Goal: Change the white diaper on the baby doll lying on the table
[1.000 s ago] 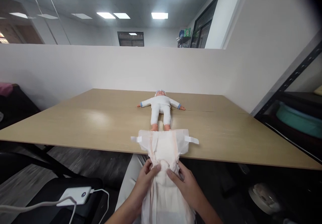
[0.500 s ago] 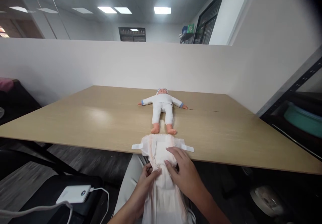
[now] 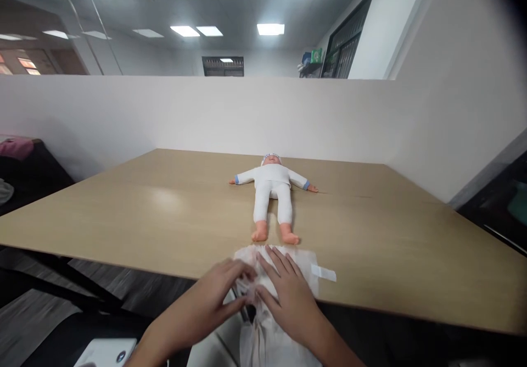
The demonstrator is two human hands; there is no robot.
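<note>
A white disposable diaper point(image 3: 307, 262) lies unfolded over the table's front edge, its lower part hanging toward my lap. My right hand point(image 3: 288, 295) rests flat on its upper part with fingers spread. At the diaper's left side is my left hand point(image 3: 218, 295), its fingers bent over the edge and the thumb apart from them. A white fastening tab point(image 3: 324, 273) sticks out on the right; the left tab is hidden behind my left hand. Just beyond the diaper, a baby doll point(image 3: 272, 191) in white clothes lies on its back, arms out and feet toward me.
The wooden table point(image 3: 123, 213) reaches back to a white low wall point(image 3: 206, 114). A white power bank point(image 3: 107, 352) lies on a black seat at lower left. Dark shelving point(image 3: 502, 213) stands at the right, and a pink cloth point(image 3: 16, 148) lies at far left.
My left hand has come up from below the table edge to the diaper's upper left side. The right hand has flattened onto the diaper. The camera view has tilted slightly upward.
</note>
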